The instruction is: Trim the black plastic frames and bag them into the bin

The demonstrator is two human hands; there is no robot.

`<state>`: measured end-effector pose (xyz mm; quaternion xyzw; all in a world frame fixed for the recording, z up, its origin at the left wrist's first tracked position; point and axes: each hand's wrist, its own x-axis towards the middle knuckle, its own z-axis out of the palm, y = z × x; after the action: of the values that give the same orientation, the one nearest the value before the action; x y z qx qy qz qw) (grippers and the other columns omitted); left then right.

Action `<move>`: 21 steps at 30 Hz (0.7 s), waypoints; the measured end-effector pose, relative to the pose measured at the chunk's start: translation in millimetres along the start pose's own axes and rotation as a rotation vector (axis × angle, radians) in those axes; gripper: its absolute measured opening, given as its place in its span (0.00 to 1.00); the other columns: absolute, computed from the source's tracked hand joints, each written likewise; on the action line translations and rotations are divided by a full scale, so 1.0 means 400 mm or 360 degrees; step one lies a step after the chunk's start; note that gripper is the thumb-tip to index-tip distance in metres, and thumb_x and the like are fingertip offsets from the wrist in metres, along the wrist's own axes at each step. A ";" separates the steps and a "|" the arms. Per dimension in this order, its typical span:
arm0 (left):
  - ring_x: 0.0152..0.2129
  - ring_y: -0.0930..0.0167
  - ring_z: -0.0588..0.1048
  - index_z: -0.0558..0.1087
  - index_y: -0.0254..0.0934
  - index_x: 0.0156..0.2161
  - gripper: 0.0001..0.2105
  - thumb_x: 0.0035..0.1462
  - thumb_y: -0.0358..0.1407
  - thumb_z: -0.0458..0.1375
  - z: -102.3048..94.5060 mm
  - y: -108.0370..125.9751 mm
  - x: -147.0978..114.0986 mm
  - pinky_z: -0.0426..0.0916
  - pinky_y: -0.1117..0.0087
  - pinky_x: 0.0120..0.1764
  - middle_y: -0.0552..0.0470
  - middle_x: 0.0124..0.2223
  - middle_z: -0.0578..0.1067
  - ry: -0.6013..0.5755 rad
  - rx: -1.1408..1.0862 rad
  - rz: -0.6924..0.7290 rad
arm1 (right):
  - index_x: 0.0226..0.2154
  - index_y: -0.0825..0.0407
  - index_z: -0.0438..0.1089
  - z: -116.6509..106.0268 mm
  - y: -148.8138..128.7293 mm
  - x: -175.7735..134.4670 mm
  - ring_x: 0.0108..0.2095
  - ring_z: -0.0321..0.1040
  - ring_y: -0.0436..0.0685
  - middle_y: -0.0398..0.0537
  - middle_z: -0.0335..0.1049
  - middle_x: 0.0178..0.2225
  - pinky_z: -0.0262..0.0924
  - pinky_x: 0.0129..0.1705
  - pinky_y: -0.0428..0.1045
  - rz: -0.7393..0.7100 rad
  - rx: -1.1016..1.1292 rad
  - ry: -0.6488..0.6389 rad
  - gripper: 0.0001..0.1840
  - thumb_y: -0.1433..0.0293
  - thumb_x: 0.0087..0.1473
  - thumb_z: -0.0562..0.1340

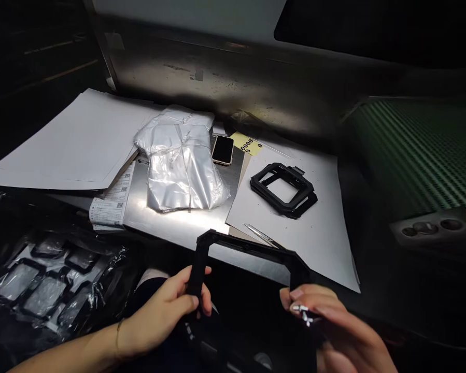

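Observation:
A black plastic frame with angled corners is held up in front of me, tilted, over the near edge of the bench. My left hand is closed around its left side, thumb in front. At the frame's right side, my right hand has its fingertips pinched against the plastic. A small shiny silvery thing shows at those fingers; its kind cannot be made out. The frame's lower part is lost in the dark. Beyond it, black frames lie stacked on white paper, near a pointed metal blade.
Tied clear plastic bags lie mid-bench beside a phone and a yellow label sheet. White sheets are stacked at left. Lower left, a black plastic-lined container holds several bagged frames. A green conveyor belt runs at right.

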<state>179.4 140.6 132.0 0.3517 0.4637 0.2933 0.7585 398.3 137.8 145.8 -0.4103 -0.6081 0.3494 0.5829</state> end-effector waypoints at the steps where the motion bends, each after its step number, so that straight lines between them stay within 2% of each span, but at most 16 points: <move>1: 0.34 0.70 0.69 0.63 0.39 0.50 0.20 0.50 0.32 0.52 -0.016 0.008 -0.004 0.62 0.68 0.37 0.51 0.37 0.72 -0.0153 -0.0006 -0.0049 | 0.39 0.48 0.66 -0.019 0.003 0.027 0.36 0.60 0.57 0.47 0.65 0.30 0.62 0.36 0.55 0.0119 0.0135 -0.0096 0.11 0.65 0.52 0.55; 4: 0.45 0.63 0.67 0.61 0.43 0.53 0.23 0.49 0.38 0.55 -0.065 0.044 0.006 0.63 0.61 0.42 0.46 0.52 0.67 -0.0490 0.0009 -0.0148 | 0.37 0.48 0.66 -0.060 0.019 0.092 0.34 0.59 0.55 0.45 0.63 0.29 0.58 0.37 0.53 0.0371 0.0434 -0.0551 0.11 0.62 0.51 0.55; 6: 0.47 0.63 0.66 0.61 0.45 0.53 0.23 0.50 0.38 0.56 -0.086 0.072 0.032 0.61 0.61 0.46 0.48 0.53 0.67 -0.0624 0.0079 -0.0169 | 0.37 0.48 0.66 -0.061 0.026 0.120 0.35 0.59 0.54 0.44 0.63 0.29 0.55 0.39 0.53 0.0434 0.0554 -0.0820 0.10 0.63 0.50 0.57; 10: 0.48 0.66 0.65 0.64 0.43 0.51 0.24 0.46 0.33 0.61 -0.086 0.125 0.094 0.56 0.64 0.51 0.50 0.49 0.71 -0.0797 0.0215 -0.0206 | 0.36 0.50 0.68 -0.003 0.021 0.144 0.33 0.60 0.53 0.45 0.63 0.28 0.54 0.38 0.52 0.0500 0.0759 -0.1166 0.11 0.66 0.48 0.59; 13: 0.41 0.67 0.71 0.65 0.40 0.50 0.24 0.45 0.31 0.61 -0.063 0.150 0.106 0.62 0.66 0.44 0.51 0.40 0.75 -0.0839 0.0242 -0.0213 | 0.34 0.53 0.70 0.044 0.010 0.143 0.32 0.62 0.54 0.47 0.66 0.28 0.57 0.38 0.55 0.0583 0.0832 -0.1359 0.11 0.68 0.45 0.61; 15: 0.36 0.68 0.73 0.69 0.37 0.46 0.17 0.47 0.30 0.59 -0.049 0.153 0.094 0.63 0.67 0.41 0.51 0.34 0.76 -0.0803 0.0225 -0.0198 | 0.34 0.54 0.70 0.052 0.009 0.140 0.33 0.65 0.56 0.49 0.68 0.29 0.58 0.38 0.57 0.0642 0.0883 -0.1382 0.12 0.68 0.44 0.62; 16: 0.34 0.68 0.73 0.70 0.36 0.43 0.14 0.49 0.31 0.58 -0.045 0.149 0.084 0.63 0.68 0.40 0.51 0.32 0.75 -0.0761 0.0194 -0.0183 | 0.34 0.54 0.70 0.047 0.011 0.138 0.33 0.65 0.56 0.49 0.68 0.30 0.59 0.38 0.57 0.0667 0.0905 -0.1313 0.12 0.67 0.44 0.62; 17: 0.33 0.68 0.74 0.70 0.35 0.42 0.11 0.52 0.32 0.55 -0.042 0.143 0.073 0.63 0.68 0.39 0.52 0.30 0.74 -0.0695 0.0144 -0.0165 | 0.35 0.53 0.70 0.036 0.018 0.138 0.34 0.65 0.55 0.47 0.68 0.30 0.59 0.40 0.58 0.0685 0.0934 -0.1149 0.12 0.66 0.44 0.61; 19: 0.32 0.68 0.75 0.66 0.37 0.42 0.09 0.56 0.33 0.49 -0.039 0.124 0.049 0.64 0.67 0.37 0.55 0.28 0.71 -0.0493 -0.0004 -0.0121 | 0.34 0.49 0.69 0.003 0.041 0.137 0.35 0.64 0.52 0.42 0.67 0.29 0.58 0.44 0.56 0.0681 0.0998 -0.0613 0.11 0.63 0.48 0.58; 21: 0.34 0.66 0.75 0.61 0.40 0.42 0.07 0.58 0.33 0.46 -0.035 0.103 0.025 0.65 0.65 0.38 0.57 0.30 0.69 -0.0268 -0.0177 -0.0087 | 0.32 0.46 0.68 -0.031 0.073 0.134 0.37 0.63 0.47 0.38 0.66 0.29 0.59 0.46 0.52 0.0650 0.1036 -0.0042 0.10 0.62 0.52 0.53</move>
<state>165.8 175.8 155.6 0.3196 0.3906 0.2671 0.8209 414.0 198.1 143.0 -0.3119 -0.3784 0.6384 0.5933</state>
